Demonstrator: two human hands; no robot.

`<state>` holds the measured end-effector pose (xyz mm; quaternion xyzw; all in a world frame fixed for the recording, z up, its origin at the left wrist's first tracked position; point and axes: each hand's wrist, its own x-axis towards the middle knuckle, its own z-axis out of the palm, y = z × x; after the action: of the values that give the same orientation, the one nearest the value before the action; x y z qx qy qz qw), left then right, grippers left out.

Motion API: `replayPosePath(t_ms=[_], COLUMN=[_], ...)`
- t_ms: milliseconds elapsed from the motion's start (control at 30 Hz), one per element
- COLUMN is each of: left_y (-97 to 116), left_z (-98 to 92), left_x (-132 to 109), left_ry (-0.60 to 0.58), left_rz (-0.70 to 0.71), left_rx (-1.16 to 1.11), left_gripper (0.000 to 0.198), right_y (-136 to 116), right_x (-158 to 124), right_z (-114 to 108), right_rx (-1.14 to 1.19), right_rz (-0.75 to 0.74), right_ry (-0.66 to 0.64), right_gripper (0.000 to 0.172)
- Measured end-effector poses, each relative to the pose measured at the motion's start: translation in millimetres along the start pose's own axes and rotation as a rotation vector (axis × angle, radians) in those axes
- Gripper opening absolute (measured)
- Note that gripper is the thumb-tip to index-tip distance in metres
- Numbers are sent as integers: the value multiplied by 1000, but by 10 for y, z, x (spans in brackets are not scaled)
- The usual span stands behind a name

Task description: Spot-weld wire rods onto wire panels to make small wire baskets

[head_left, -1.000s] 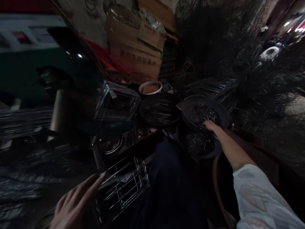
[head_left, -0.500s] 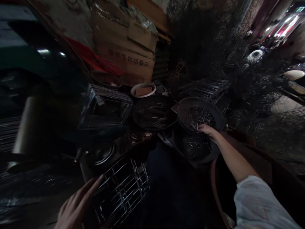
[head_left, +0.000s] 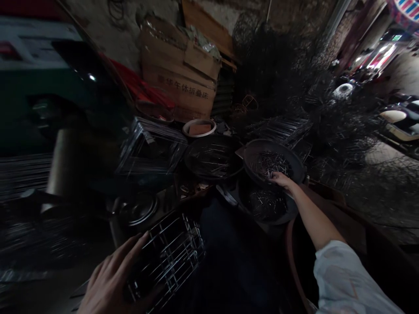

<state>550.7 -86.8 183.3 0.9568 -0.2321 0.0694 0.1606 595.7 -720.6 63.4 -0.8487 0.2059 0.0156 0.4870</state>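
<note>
A wire rack [head_left: 170, 257] lies lower left, with the left hand [head_left: 111, 283] resting open on its near edge, fingers spread. To the right, the right hand [head_left: 280, 179] reaches into a dark basin [head_left: 296, 159], fingertips among metal pins [head_left: 266, 160]; its grip cannot be told.

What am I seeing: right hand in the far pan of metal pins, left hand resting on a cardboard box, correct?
Not quite. The head view shows the left hand resting on a wire rack, not a cardboard box; the box stands far back by the wall. The right hand is indeed in the far pan of metal pins.
</note>
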Motion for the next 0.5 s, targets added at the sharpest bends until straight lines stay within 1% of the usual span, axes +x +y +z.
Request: replayPosePath(t_ms=[133, 300, 400, 500], left_y=[23, 30, -26, -42], left_z=[-1, 1, 18, 9], left_x=[-16, -13, 1, 18], left_ry=[18, 27, 15, -6], left_rz=[3, 10, 12, 30], left_rx=[11, 26, 25, 20], left_gripper=[80, 80, 80, 89], right_y=[9, 39, 6, -121], right_x=[20, 56, 101, 135], right_z=[16, 43, -48, -232], right_rx=[-54, -239, -393, -566], right_rz=[-9, -6, -9, -42], right_ry=[-22, -30, -18, 13], right_gripper=[37, 34, 31, 19])
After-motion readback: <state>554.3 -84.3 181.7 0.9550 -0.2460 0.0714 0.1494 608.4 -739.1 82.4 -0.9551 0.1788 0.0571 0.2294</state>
